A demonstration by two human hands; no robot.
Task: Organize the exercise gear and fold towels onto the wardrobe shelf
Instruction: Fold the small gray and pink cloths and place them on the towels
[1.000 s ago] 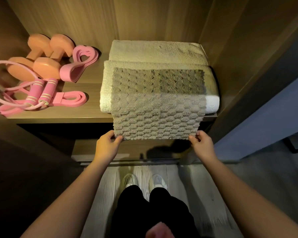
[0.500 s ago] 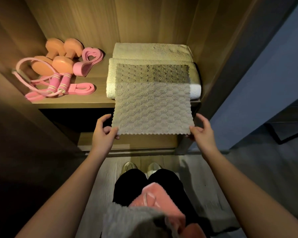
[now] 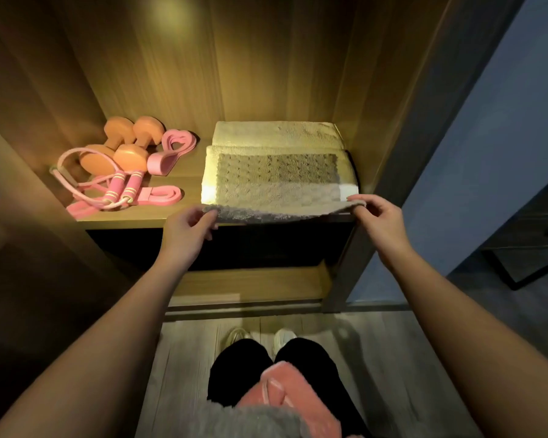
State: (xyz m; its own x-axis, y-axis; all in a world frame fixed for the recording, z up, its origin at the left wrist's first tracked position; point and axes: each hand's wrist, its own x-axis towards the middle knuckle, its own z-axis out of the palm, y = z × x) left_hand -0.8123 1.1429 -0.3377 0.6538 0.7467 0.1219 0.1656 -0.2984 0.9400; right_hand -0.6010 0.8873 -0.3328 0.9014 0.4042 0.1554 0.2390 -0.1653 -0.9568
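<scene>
Grey bumpy towel [image 3: 279,184] lies on the folded cream towels [image 3: 276,134] on the wooden wardrobe shelf [image 3: 184,175]. Left hand [image 3: 187,230] and right hand [image 3: 378,216] each pinch a front corner. Uneven lifting could make a crooked fold or drag the pile off.

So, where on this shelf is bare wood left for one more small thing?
The shelf is bare in a strip between the pink bands and the towel stack, and along its front edge before the jump rope. Dumbbells crowd the left; the stack fills the right.
</scene>
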